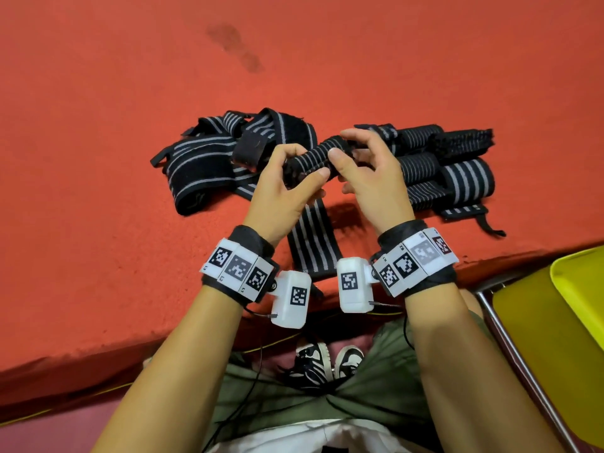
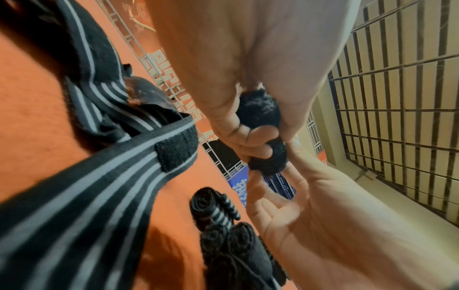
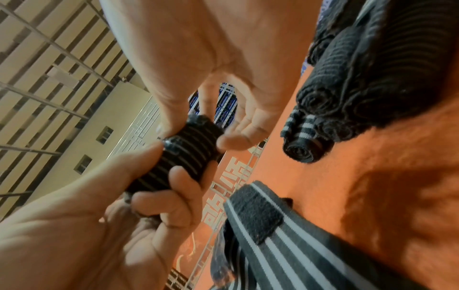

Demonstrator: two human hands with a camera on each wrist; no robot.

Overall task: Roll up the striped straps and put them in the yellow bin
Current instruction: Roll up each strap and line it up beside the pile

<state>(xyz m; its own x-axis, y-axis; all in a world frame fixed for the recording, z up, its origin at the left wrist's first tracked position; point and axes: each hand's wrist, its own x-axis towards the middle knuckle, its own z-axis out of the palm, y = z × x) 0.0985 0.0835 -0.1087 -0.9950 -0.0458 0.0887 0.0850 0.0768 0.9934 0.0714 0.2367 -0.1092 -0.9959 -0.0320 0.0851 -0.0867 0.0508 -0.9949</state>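
Both hands pinch the half-rolled black strap with grey stripes (image 1: 315, 158), left hand (image 1: 287, 188), right hand (image 1: 372, 178); loosen either grip and the coil could spring open, tail dangling below.

wrists: black bands (image 1: 416, 256) carrying white tag blocks (image 1: 238, 268)
cameras: white boxes (image 1: 291, 299), thin black cables
legs: olive shorts (image 1: 376, 387)
feet: black-white sneakers (image 1: 327, 359)

Unrolled straps (image 1: 209, 158) are piled on the surface (image 1: 98, 125) at the left, rolled straps (image 1: 451, 165) at the right; the bin (image 1: 575, 305) is placed beside the surface's right near edge.
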